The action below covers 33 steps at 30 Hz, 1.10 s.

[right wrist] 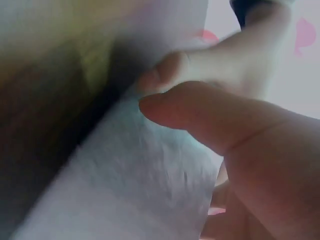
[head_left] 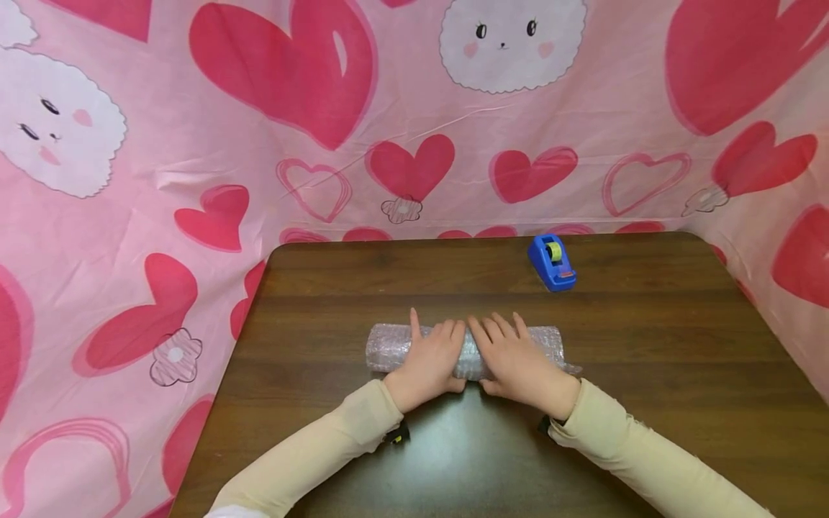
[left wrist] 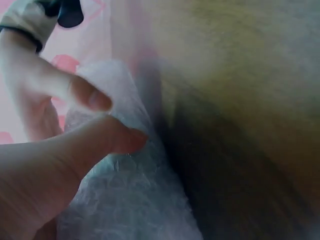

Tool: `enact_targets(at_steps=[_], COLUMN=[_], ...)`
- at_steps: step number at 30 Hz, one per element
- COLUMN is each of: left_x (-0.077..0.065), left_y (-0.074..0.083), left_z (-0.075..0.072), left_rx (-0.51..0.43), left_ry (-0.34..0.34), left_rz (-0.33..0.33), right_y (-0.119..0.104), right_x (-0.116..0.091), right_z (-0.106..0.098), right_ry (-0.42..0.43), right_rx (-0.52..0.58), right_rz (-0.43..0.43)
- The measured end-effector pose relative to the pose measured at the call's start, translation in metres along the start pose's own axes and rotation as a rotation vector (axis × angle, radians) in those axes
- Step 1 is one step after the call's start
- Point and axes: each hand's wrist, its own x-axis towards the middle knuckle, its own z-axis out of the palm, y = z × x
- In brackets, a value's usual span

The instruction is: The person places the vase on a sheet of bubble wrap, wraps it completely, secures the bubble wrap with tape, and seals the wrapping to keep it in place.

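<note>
Materials: crinkled, translucent bubble-wrap roll (head_left: 471, 360), roughly cylindrical, glossy, with a bluish tint showing at mid-length. Its skin looks wrinkled and pebbly in the left wrist view; blurred in the right wrist view. A thin loose flap (head_left: 573, 367) of the same film sticks out at the 3 o'clock end. The roll lies on a dark brown wood-grain surface (head_left: 648, 316), near its middle. Blue wedge-shaped tape dispenser (head_left: 552, 270) carrying a yellow-green tape reel (head_left: 553, 251) stands between 1 and 2 o'clock of the roll, well apart from it. Pink cloth backdrop (head_left: 466, 115) with red hearts hangs beyond the surface at 12 o'clock.

Hand pose: left hand (head_left: 429, 363) enters from 8 o'clock, right hand (head_left: 526, 368) from 4 o'clock, both in cream sleeves. Each grip grasps the roll: fingers laid over the top, thumb against the near, 6 o'clock side. The hands sit close together about the middle of the roll; a narrow strip of film shows between them. Left outermost finger extends towards 12 o'clock; right fingers slant towards 11.

Orientation: long axis of the roll runs 9 to 3 o'clock, lying flat, ends projecting beyond both hands. Contents: cannot tell.
</note>
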Motion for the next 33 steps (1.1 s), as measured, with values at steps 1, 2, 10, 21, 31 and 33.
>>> enact_targets(at_steps=[1,2,10,21,31,33], left_x=[0.001,0.003,0.008,0.008,-0.008,-0.012], left_y=[0.0,-0.001,-0.003,-0.008,0.005,0.008], left_z=[-0.001,-0.001,-0.013,-0.017,-0.022,-0.022], left_rx=[-0.018,-0.036,-0.137,-0.231,-0.044,-0.003], left_ry=[-0.011,-0.02,-0.191,-0.282,-0.187,-0.144], left_rz=[-0.004,-0.007,-0.031,-0.029,0.016,0.017], right_y=[-0.002,-0.004,-0.016,-0.012,-0.011,-0.011], right_x=[-0.003,-0.006,-0.014,-0.002,0.009,0.011], right_z=[0.001,0.002,0.014,0.027,0.011,0.008], right_ry=[0.026,0.045,0.105,0.244,0.024,-0.015], right_rx=[-0.02,-0.035,-0.082,-0.167,-0.083,-0.057], right_rz=[-0.006,-0.008,-0.003,-0.069,0.008,0.022])
